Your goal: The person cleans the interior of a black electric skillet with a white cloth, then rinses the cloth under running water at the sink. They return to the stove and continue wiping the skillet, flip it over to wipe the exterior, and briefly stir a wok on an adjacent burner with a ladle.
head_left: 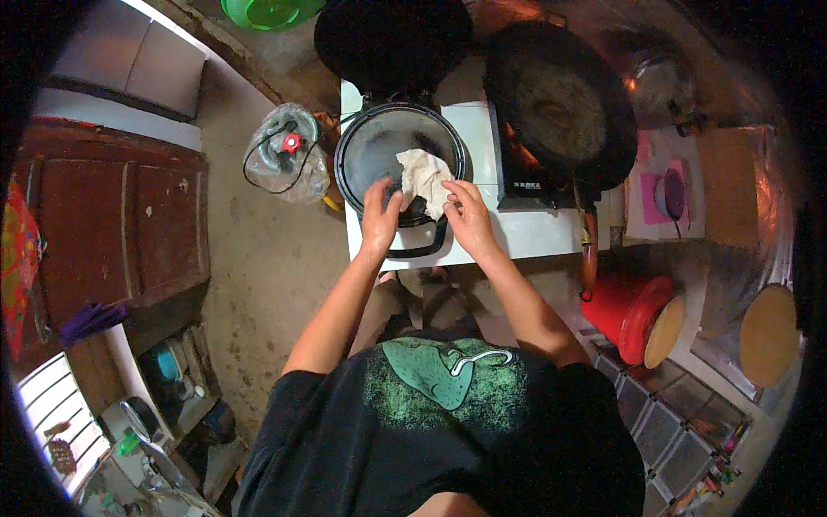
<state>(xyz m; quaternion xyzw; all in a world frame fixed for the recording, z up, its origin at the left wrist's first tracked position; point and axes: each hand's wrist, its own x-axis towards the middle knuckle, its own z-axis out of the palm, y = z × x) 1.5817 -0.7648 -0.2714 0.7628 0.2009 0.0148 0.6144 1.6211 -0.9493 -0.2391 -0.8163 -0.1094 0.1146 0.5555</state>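
Note:
An electric griddle pan [368, 152] with a round dark plate sits before me, its black lid [394, 45] raised at the back. Over the right part of its plate is a crumpled off-white piece [423, 171], limp like cloth or thin dough; I cannot tell which. My left hand [380, 216] is over the plate's front left, fingers apart, the thumb near the piece's left edge. At the piece's right edge are the fingertips of my right hand [468, 216]; whether they pinch it is unclear. The griddle's front handle [417, 251] lies between my wrists.
To the right, a large wok [555, 110] rests on a black cooktop [533, 201], its handle [588, 258] pointing toward me. Both appliances stand on a white tiled counter [536, 232]. A plastic-wrapped gas cylinder [284, 155] stands left; a red bucket [620, 316] is at right.

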